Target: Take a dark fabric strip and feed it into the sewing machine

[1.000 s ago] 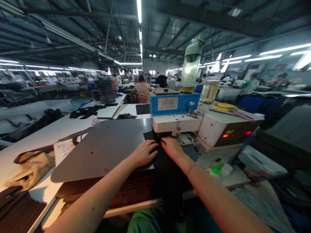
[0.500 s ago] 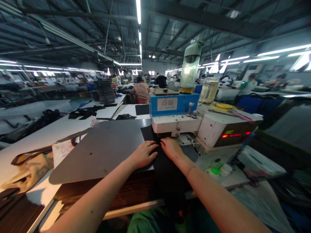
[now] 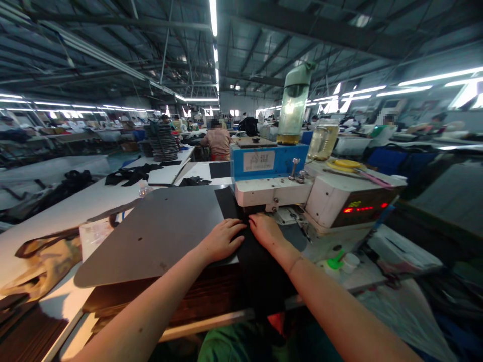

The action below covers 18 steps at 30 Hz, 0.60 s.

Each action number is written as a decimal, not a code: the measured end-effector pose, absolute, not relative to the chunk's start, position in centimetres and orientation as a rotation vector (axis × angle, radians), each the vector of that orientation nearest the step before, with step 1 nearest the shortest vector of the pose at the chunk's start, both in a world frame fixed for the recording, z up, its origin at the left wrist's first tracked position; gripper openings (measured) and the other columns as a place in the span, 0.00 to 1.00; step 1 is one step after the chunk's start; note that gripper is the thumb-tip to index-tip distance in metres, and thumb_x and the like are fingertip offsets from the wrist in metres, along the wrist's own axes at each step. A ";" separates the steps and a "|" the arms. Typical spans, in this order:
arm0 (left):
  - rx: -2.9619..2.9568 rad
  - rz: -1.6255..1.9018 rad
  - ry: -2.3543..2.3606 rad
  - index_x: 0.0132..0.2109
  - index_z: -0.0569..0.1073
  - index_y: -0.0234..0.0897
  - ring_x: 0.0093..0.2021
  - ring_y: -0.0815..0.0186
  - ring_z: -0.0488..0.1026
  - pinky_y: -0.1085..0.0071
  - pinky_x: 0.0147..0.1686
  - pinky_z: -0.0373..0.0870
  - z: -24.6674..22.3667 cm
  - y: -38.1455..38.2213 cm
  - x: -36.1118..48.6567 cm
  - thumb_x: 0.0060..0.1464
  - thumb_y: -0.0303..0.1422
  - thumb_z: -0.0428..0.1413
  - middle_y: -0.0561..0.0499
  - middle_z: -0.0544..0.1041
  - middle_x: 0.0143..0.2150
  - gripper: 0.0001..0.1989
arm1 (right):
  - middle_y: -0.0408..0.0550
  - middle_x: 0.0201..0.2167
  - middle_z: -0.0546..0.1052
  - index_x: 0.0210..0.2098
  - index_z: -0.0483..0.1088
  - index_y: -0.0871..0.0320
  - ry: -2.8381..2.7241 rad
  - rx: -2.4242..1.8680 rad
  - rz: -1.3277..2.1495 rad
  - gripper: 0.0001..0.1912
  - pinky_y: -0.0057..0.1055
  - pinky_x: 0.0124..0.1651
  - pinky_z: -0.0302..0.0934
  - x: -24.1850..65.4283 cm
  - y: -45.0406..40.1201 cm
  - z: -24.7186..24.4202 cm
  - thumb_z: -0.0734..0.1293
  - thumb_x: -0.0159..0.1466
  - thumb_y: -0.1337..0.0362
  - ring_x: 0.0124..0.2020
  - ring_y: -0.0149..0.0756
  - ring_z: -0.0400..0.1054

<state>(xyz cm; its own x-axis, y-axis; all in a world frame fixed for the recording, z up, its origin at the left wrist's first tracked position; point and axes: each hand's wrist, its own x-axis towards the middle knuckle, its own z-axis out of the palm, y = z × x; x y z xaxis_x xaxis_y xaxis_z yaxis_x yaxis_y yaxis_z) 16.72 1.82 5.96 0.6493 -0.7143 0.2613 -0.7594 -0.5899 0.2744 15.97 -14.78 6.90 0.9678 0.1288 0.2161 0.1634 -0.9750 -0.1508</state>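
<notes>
A long black fabric strip [image 3: 260, 271] runs from the table's front edge, under the head of a blue and white sewing-type machine [image 3: 269, 188], and out onto the grey metal plate [image 3: 162, 226]. My left hand [image 3: 225, 239] lies flat at the strip's left edge, fingers stretched and a little apart. On the right side of the strip, my right hand [image 3: 267, 232] has its fingers bent together at the fabric, close below the machine head. Its fingertips are partly hidden, and the working point under the head is too dark to make out.
A bottle [image 3: 294, 105] and a jar [image 3: 323, 141] stand on the machine. To the right is a lit control box [image 3: 354, 201]; a green-tipped small container [image 3: 335, 261] sits below it. Tan fabric [image 3: 45, 261] lies at left. A co-worker [image 3: 218, 143] sits ahead.
The black strip has slid slightly away from me; its far end reaches farther over the plate and its near end hangs shorter. Both hands keep nearly the same place.
</notes>
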 end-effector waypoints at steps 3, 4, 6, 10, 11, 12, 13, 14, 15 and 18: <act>2.516 0.168 -1.178 0.53 0.66 0.34 0.56 0.61 0.60 0.63 0.57 0.56 6.1 1.8 16.6 0.57 0.35 0.46 0.43 0.66 0.55 0.19 | 0.52 0.38 0.75 0.40 0.71 0.60 -0.217 -2.941 -0.310 0.14 0.28 0.39 0.58 15.9 -14.8 6.9 0.55 0.64 0.67 0.39 0.36 0.69; 2.517 0.166 -1.178 0.53 0.66 0.34 0.56 0.61 0.60 0.64 0.57 0.56 6.1 1.8 16.6 0.57 0.35 0.46 0.44 0.66 0.55 0.19 | 0.52 0.38 0.75 0.40 0.71 0.60 -0.216 -2.939 -0.304 0.14 0.28 0.40 0.58 15.9 -14.8 6.9 0.55 0.64 0.67 0.39 0.36 0.69; 2.515 0.161 -1.173 0.53 0.67 0.34 0.56 0.62 0.60 0.64 0.57 0.56 6.2 1.7 16.6 0.57 0.35 0.46 0.44 0.66 0.55 0.18 | 0.52 0.38 0.75 0.40 0.71 0.60 -0.218 -2.935 -0.291 0.14 0.28 0.41 0.58 15.9 -14.8 6.9 0.55 0.64 0.67 0.40 0.36 0.68; 2.504 0.156 -1.164 0.53 0.67 0.35 0.56 0.61 0.61 0.63 0.57 0.56 6.3 1.7 16.5 0.57 0.35 0.47 0.44 0.66 0.55 0.18 | 0.51 0.38 0.75 0.39 0.71 0.59 -0.221 -2.938 -0.288 0.14 0.27 0.42 0.58 15.9 -14.8 6.9 0.55 0.64 0.67 0.40 0.36 0.68; 2.503 0.155 -1.162 0.52 0.67 0.35 0.55 0.61 0.61 0.63 0.57 0.56 6.3 1.7 16.5 0.57 0.35 0.47 0.44 0.66 0.55 0.18 | 0.51 0.38 0.75 0.39 0.71 0.60 -0.219 -2.943 -0.291 0.14 0.27 0.41 0.58 15.9 -14.8 6.9 0.55 0.64 0.67 0.40 0.36 0.68; 2.503 0.153 -1.162 0.52 0.67 0.35 0.56 0.61 0.61 0.63 0.57 0.56 6.2 1.7 16.5 0.57 0.35 0.47 0.44 0.66 0.55 0.18 | 0.51 0.38 0.75 0.39 0.71 0.60 -0.218 -2.946 -0.294 0.14 0.27 0.41 0.58 15.9 -14.8 6.8 0.55 0.64 0.67 0.40 0.36 0.68; 2.504 0.152 -1.161 0.52 0.67 0.35 0.56 0.61 0.61 0.63 0.57 0.56 6.2 1.7 16.5 0.57 0.35 0.47 0.44 0.66 0.55 0.18 | 0.52 0.38 0.75 0.39 0.71 0.60 -0.219 -2.946 -0.295 0.14 0.27 0.41 0.58 15.9 -14.8 6.8 0.55 0.64 0.67 0.39 0.36 0.68; 2.506 0.151 -1.160 0.52 0.67 0.35 0.56 0.61 0.60 0.63 0.57 0.56 6.2 1.7 16.5 0.57 0.35 0.47 0.44 0.66 0.55 0.18 | 0.52 0.38 0.75 0.39 0.71 0.60 -0.221 -2.941 -0.299 0.14 0.27 0.41 0.58 16.0 -14.8 6.8 0.55 0.64 0.67 0.40 0.36 0.68; 2.507 0.150 -1.159 0.53 0.67 0.35 0.56 0.61 0.60 0.63 0.57 0.56 6.2 1.8 16.5 0.57 0.35 0.47 0.44 0.66 0.55 0.18 | 0.52 0.38 0.75 0.40 0.71 0.59 -0.222 -2.936 -0.301 0.14 0.27 0.41 0.58 16.0 -14.9 6.8 0.55 0.64 0.67 0.40 0.36 0.68; 2.511 0.144 -1.165 0.53 0.66 0.35 0.56 0.61 0.60 0.64 0.57 0.56 6.3 1.8 16.4 0.57 0.35 0.47 0.44 0.65 0.55 0.18 | 0.52 0.38 0.75 0.41 0.71 0.60 -0.224 -2.921 -0.308 0.14 0.27 0.42 0.58 15.9 -14.8 6.8 0.56 0.63 0.68 0.40 0.36 0.68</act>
